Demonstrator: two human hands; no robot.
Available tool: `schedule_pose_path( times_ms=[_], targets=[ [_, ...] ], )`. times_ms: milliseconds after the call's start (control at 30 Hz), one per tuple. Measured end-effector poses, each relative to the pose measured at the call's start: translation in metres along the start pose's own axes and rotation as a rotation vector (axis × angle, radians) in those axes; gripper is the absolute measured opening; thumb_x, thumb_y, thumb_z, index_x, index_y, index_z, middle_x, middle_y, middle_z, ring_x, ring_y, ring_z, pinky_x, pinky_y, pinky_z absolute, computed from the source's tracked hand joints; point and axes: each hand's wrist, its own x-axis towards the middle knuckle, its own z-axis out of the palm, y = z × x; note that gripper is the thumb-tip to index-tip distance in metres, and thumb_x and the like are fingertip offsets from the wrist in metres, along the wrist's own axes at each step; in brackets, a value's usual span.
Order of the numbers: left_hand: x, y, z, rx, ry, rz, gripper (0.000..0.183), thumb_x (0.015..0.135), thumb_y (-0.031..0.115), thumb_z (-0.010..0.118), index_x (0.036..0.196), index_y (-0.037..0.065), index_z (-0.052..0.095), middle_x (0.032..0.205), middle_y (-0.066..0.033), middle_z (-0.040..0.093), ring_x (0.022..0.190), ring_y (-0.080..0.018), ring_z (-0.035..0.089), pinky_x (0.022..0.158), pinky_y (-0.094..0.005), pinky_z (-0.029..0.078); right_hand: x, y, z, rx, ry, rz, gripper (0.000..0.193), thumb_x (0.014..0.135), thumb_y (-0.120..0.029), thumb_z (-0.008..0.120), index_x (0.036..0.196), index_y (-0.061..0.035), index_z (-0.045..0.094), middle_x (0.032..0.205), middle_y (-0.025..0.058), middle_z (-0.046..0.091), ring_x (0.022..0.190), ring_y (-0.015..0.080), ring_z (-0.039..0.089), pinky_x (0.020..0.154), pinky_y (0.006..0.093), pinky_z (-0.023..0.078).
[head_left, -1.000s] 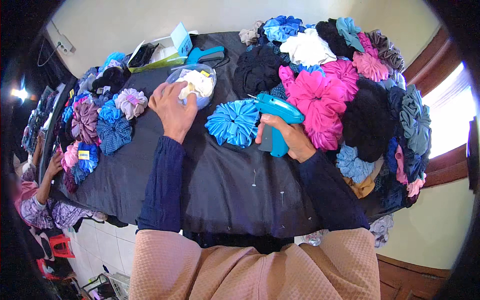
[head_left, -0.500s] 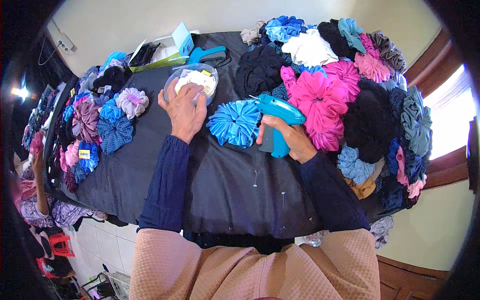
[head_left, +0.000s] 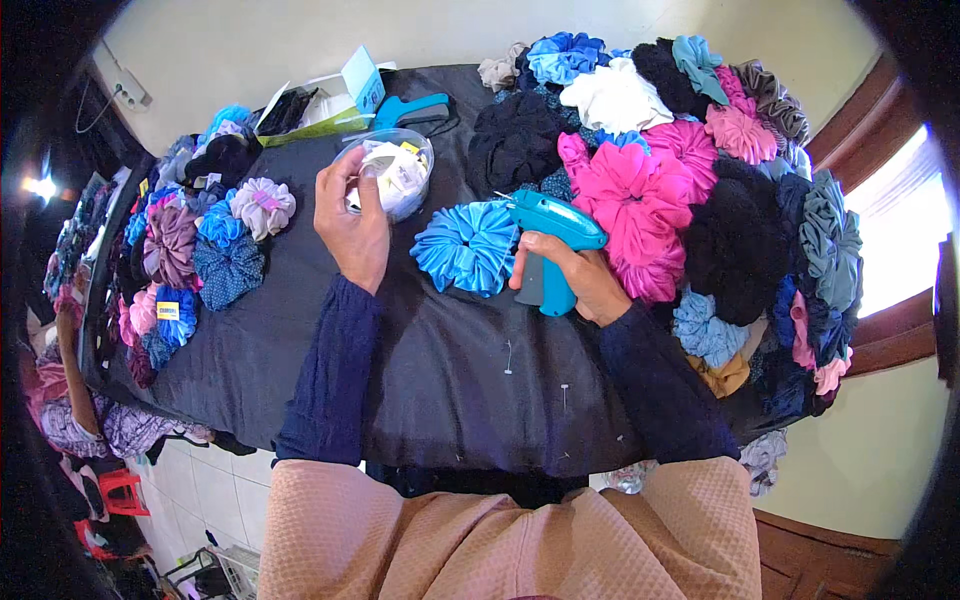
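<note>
My right hand [head_left: 585,280] grips a teal tagging gun [head_left: 555,225], its needle end beside a shiny blue scrunchie [head_left: 466,248] lying flat on the dark cloth. My left hand [head_left: 352,222] is at a clear round plastic tub [head_left: 428,170], with fingers curled over its left side and the thumb bent toward them. Inside the tub lie white tags [head_left: 400,172] with some yellow on them. Whatever the left fingertips pinch is hidden.
Behind the tub are an open box [head_left: 363,78] and a second teal tool [head_left: 410,108]. Scrunchies pile up on the right [head_left: 640,195] and left [head_left: 172,245]. Loose plastic fasteners [head_left: 508,370] lie near the front edge. At far left, another person's arm [head_left: 75,370] shows.
My left hand has drawn back from the middle of the tub to its left side, uncovering more tags, and its fingers have curled in. The right hand holds the tagging gun in the same place.
</note>
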Motion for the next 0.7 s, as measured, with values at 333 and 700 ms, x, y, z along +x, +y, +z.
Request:
schedule_pose_path(
  times_ms=[333,700],
  targets=[
    [-0.057,0.026,0.033,-0.467,-0.489,-0.439,0.019,0.091,-0.003,0.054,0.109,0.002,0.06,0.1,-0.006,0.061,0.088,-0.0118,0.062,0.078,-0.0252,0.053,-0.003,-0.005,0.004,0.028,-0.006,0.026,0.035,0.09,-0.031,0.061,0.114,-0.0052,0.057,0.077,0.0085,0.063,0.067,0.0174,0.064,0.064,0.0321,0.052],
    [-0.053,0.021,0.029,-0.242,-0.502,-0.376,0.018,0.089,0.007,0.065,0.106,0.0,0.067,0.095,-0.0021,0.064,0.082,-0.0083,0.06,0.071,-0.0232,0.051,-0.002,0.003,0.009,-0.002,0.037,-0.053,0.035,0.09,-0.026,0.063,0.117,-0.004,0.059,0.077,0.0077,0.063,0.068,0.016,0.063,0.063,0.0299,0.05]
  ],
)
